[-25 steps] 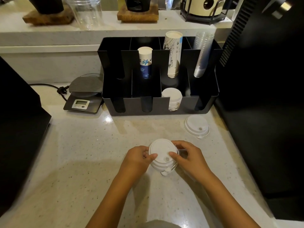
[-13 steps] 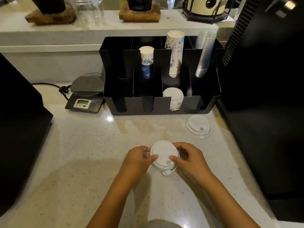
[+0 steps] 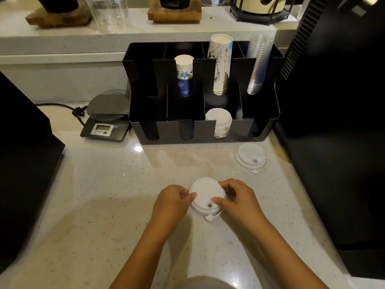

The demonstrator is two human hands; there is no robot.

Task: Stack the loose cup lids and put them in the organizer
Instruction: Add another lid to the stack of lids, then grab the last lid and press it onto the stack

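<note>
A small stack of white cup lids (image 3: 205, 197) rests on the speckled counter in front of me. My left hand (image 3: 174, 202) pinches its left rim and my right hand (image 3: 237, 200) grips its right rim, thumb on top near the sip hole. One loose white lid (image 3: 250, 156) lies flat on the counter to the right, close to the black organizer (image 3: 200, 130). A stack of white lids (image 3: 218, 122) stands in the organizer's front row, third slot from the left.
The organizer's back slots hold blue-and-white paper cups (image 3: 183, 74), tall printed cups (image 3: 220, 61) and clear plastic cups (image 3: 259, 63). A small digital scale (image 3: 106, 119) sits left of it. Black machines flank both sides: left (image 3: 23, 163) and right (image 3: 337, 122).
Both hands stay on the lid stack; the fingers have shifted slightly around its rim. The loose lid on the right has not moved.
</note>
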